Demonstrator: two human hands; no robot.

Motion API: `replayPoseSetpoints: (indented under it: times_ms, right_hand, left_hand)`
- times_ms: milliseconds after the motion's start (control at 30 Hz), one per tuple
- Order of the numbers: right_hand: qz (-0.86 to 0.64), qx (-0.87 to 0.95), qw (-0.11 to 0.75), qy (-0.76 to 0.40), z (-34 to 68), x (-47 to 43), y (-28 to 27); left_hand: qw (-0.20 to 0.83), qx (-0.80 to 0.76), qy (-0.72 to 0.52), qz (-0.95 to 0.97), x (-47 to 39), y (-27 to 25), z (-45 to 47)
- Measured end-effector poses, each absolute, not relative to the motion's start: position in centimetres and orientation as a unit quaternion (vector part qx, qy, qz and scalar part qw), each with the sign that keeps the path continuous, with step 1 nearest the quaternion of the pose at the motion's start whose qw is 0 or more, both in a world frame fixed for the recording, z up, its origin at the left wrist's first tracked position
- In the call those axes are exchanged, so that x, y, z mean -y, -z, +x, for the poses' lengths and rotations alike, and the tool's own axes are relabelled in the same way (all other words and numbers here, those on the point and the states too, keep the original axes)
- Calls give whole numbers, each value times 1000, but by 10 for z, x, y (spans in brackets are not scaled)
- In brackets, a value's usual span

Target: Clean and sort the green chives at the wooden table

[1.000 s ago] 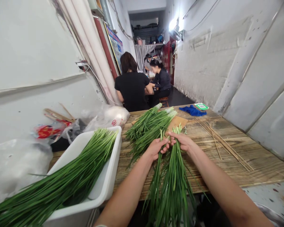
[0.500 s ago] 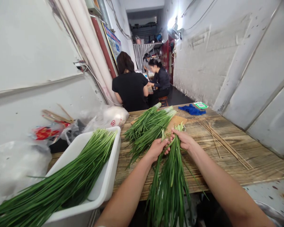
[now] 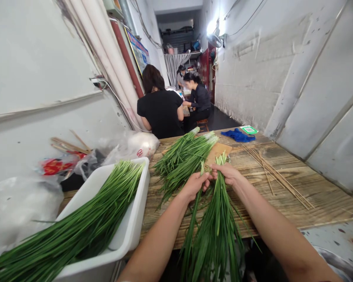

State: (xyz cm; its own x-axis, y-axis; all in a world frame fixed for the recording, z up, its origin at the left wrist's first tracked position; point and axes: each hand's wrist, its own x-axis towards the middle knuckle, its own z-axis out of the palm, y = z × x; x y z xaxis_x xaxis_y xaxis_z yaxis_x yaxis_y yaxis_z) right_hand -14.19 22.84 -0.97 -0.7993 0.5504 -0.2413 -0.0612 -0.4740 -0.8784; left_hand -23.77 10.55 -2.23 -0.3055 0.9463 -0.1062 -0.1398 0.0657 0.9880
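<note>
My left hand (image 3: 197, 184) is closed on a thin cluster of garlic chives (image 3: 196, 207), whose pale ends poke up past the fingers. Beside it, my right hand (image 3: 226, 173) grips a thicker bunch of garlic chives (image 3: 219, 219) just below the pale ends. The leaves of both hang down over the front edge of the wooden table (image 3: 282, 172). Just beyond my hands, bundled chives (image 3: 185, 154) lie with their white ends pointing away, next to a tan board (image 3: 219, 152).
On the left, a white plastic tub (image 3: 138, 211) holds long loose chives. Thin sticks (image 3: 278, 176), a blue cloth (image 3: 238, 135) and a green-edged code card (image 3: 249, 130) lie at the right. Plastic bags (image 3: 132, 147) sit behind the tub. Several people sit or stand further back.
My hands have drawn slightly apart. The thin cluster in my left hand now hangs more separately from the thicker bunch in my right hand.
</note>
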Motion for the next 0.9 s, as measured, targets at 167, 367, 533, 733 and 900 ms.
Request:
replayPoseSetpoints:
  times_ms: [167, 367, 533, 733, 900]
  right_hand:
    - [-278, 463, 208, -816, -143, -229, 11]
    - [-270, 473, 202, -814, -143, -229, 11]
    - [-259, 481, 206, -812, -143, -228, 11]
    - [-274, 480, 226, -803, -144, -226, 10]
    - [-291, 479, 230, -796, -144, -226, 8]
  left_hand:
    - [443, -571, -606, 333, -105, 20, -240]
    - [450, -569, -608, 323, -105, 20, -239]
    - [459, -567, -606, 317, -107, 22, -240]
    - [477, -552, -611, 308, -106, 20, -240]
    - [508, -536, -615, 277, -105, 16, -242]
